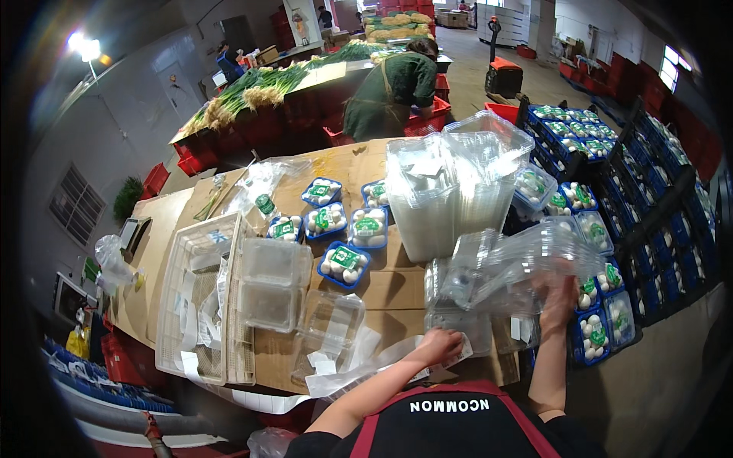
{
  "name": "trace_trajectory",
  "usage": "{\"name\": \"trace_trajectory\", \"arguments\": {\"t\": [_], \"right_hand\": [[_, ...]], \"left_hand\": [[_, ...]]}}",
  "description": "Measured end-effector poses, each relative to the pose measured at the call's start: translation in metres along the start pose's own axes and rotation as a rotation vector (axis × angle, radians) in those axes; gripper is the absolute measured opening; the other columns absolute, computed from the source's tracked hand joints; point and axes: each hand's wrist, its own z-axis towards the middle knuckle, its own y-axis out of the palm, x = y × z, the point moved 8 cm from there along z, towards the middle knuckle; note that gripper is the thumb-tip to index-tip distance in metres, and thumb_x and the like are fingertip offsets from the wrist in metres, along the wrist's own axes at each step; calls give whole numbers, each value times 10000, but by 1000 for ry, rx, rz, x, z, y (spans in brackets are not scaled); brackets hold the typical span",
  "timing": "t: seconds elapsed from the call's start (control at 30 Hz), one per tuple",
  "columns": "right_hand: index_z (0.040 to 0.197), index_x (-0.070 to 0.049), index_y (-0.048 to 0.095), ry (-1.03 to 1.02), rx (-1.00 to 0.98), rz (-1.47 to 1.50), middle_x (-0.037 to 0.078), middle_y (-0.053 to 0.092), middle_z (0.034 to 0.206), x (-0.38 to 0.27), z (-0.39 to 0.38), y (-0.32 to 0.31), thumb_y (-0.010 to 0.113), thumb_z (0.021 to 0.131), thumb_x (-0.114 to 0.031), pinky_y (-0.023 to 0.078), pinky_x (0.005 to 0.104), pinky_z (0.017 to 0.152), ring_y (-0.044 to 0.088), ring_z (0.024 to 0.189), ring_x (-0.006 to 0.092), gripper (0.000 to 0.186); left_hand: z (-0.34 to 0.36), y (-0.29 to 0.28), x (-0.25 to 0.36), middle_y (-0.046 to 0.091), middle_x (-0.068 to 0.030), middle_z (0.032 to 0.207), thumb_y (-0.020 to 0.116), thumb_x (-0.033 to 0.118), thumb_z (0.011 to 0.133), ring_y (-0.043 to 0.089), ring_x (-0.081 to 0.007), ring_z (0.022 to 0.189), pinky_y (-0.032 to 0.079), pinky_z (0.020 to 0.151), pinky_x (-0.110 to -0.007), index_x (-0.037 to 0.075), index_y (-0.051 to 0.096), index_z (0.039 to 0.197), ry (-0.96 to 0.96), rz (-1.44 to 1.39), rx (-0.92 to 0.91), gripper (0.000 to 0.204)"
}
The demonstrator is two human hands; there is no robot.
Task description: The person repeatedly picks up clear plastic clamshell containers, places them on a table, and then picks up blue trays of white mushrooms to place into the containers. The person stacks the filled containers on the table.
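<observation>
My right hand (557,296), smeared by motion, grips clear plastic clamshell boxes (527,263) at the table's right edge; the stack in it is blurred too. Closed at the front edge, my left hand (440,346) pinches a white label (463,353). From near it a white label strip (366,379) trails leftward along the edge. Beneath the blurred boxes, further clear boxes (477,330) lie on the cardboard. Left of my left hand sits an open clear clamshell box (334,324) with white paper in it.
Tall stacks of clear boxes (424,206) stand ahead. Blue trays of white mushrooms (343,264) sit mid-table, left of them. A beige crate (202,298) holds paper strips. Dark racks of mushroom trays (664,229) stand at right. A person in green (389,91) bends over red crates beyond.
</observation>
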Motion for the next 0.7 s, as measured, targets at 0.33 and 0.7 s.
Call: {"name": "trace_trajectory", "arguments": {"t": [0.33,0.7], "right_hand": [[1112,-145,521,-176,246,606,61,503,1227,-101,47,-89,449,807,-595,365,395,941,498,1079,204,549],[1099,-96,515,-511,100,677,98,531,1155,-211,128,-68,531,824,-459,310,429,996,436,1150,254,455]], "left_hand": [[7,-190,30,557,-189,965,536,78,794,585,-330,705,471,601,-343,13,516,832,172,-248,727,78],[112,-300,13,513,-193,851,487,106,799,524,-391,721,442,651,-438,-16,476,830,-97,199,695,126]]}}
